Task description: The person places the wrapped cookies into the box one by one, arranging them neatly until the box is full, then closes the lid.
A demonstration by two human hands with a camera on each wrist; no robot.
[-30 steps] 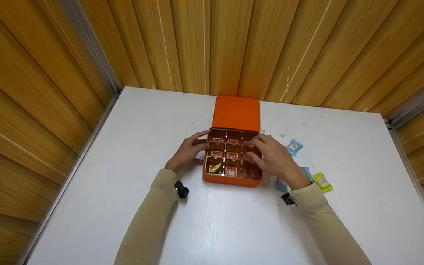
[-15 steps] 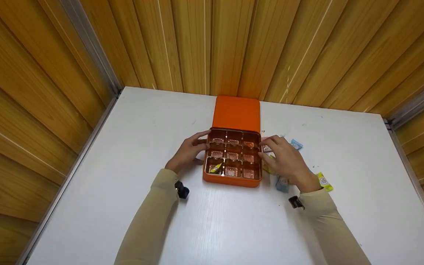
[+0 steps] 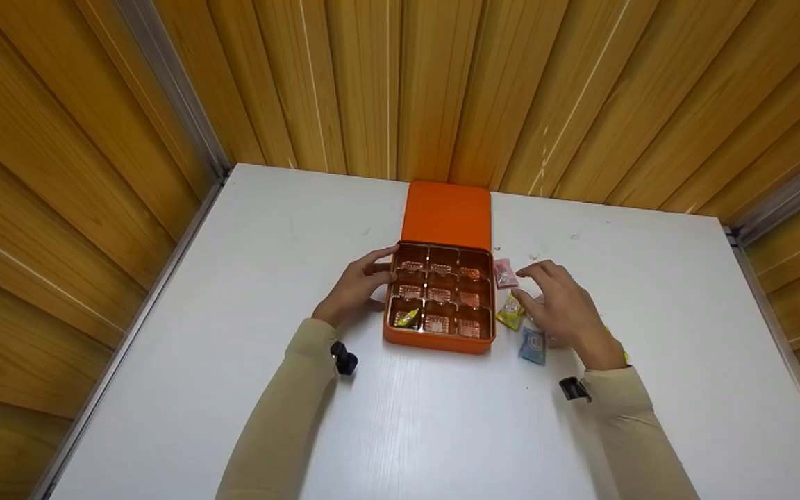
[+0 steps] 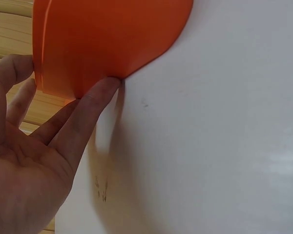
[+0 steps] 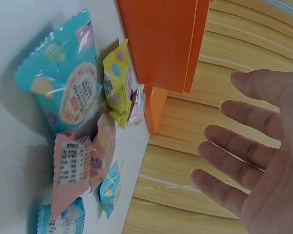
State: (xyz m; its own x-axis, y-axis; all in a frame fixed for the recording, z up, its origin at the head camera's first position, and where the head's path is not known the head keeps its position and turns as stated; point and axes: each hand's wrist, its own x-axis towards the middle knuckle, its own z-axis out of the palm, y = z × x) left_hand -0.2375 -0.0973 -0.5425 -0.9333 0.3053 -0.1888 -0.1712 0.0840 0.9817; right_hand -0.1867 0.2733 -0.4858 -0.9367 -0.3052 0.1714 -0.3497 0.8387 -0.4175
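Observation:
An orange tin box (image 3: pixel 438 344) with a divided plastic insert stands on the table, its orange lid (image 3: pixel 447 214) laid back behind it. One yellow-wrapped candy (image 3: pixel 407 318) lies in the near left compartment. Against the tin's left side, the left hand (image 3: pixel 355 286) rests its fingertips; in the left wrist view the fingers touch the orange wall (image 4: pixel 102 44). The right hand (image 3: pixel 567 305) hovers over the wrapped candies right of the tin, its fingers loosely spread and holding nothing, as the right wrist view shows. Below it are pink (image 3: pixel 505 273), yellow (image 3: pixel 510 310) and blue (image 3: pixel 532 346) candies.
The right wrist view shows more packets beside the tin: a large blue one (image 5: pixel 71 83), a pink one (image 5: pixel 71 165) and a small blue one (image 5: pixel 110 189). Wood-patterned panels (image 3: pixel 344 90) rise behind the white table (image 3: pixel 400 423).
The right hand has drawn back from over the tin's right compartments to the right, uncovering them and some candies beside the tin. The left hand has stayed in place.

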